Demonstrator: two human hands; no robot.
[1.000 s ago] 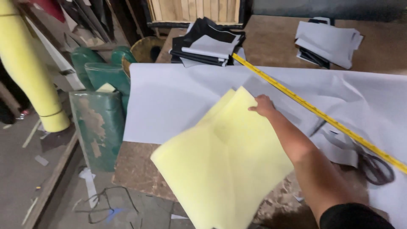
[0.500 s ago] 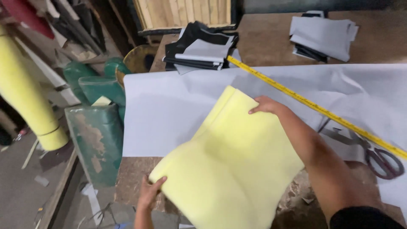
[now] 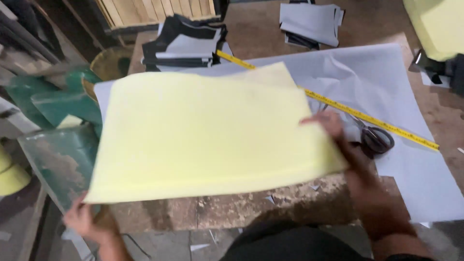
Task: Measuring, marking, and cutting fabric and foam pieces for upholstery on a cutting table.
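Note:
A large pale yellow sheet (image 3: 208, 130) is spread across the front of the worn wooden table (image 3: 251, 208), over a big light grey sheet (image 3: 386, 87). My left hand (image 3: 87, 222) grips the yellow sheet's near left corner, off the table's edge. My right hand (image 3: 328, 128) holds its right edge, fingers on top. A yellow measuring tape (image 3: 338, 104) runs diagonally over the grey sheet, partly hidden under the yellow one. Scissors (image 3: 372, 137) lie just right of my right hand.
Two stacks of grey and black cut pieces (image 3: 186, 43) (image 3: 311, 21) sit at the back of the table. A green metal piece (image 3: 53, 145) stands left of the table. More yellow material (image 3: 435, 24) is at the top right, a yellow roll (image 3: 12, 176) at the far left.
The yellow sheet has swung from a tilted diamond to lying wide and flat across the table front. My left hand took its near corner. The view shifted left and closer.

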